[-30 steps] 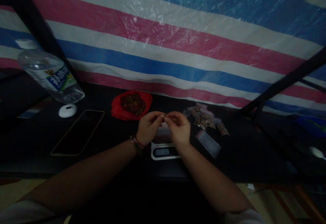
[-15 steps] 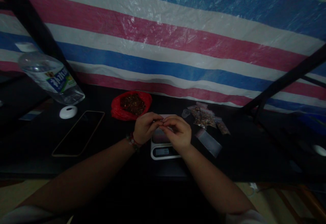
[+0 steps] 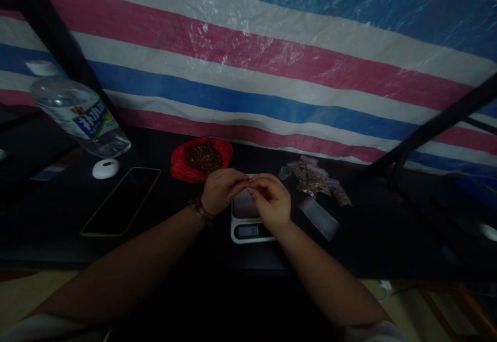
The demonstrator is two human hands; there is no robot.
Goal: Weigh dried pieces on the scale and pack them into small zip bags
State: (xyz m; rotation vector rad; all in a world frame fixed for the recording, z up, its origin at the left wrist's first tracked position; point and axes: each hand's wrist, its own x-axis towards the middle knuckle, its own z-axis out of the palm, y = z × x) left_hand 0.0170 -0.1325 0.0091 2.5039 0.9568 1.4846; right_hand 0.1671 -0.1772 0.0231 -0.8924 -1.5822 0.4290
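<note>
On our table (image 3: 373,228), the bottle (image 3: 77,109) stood left, behind the phone (image 3: 122,202). The open bag (image 3: 202,159) sat behind the scale (image 3: 252,231), to its left. The little packets (image 3: 312,176) lay right, behind the flat bag (image 3: 319,217).

On top of a black table (image 3: 373,238)
Holds a big clear bottle (image 3: 77,111) at the left, with a round white thing (image 3: 105,169) and a flat dark phone (image 3: 122,202) near it; holds a red bag (image 3: 181,168) with brown bits (image 3: 204,156) inside, and a white scale (image 3: 248,231) in the middle; holds a tiny clear cup (image 3: 284,172), little full bags (image 3: 314,179) in a heap, and a flat clear bag (image 3: 319,218) to the right.
</note>
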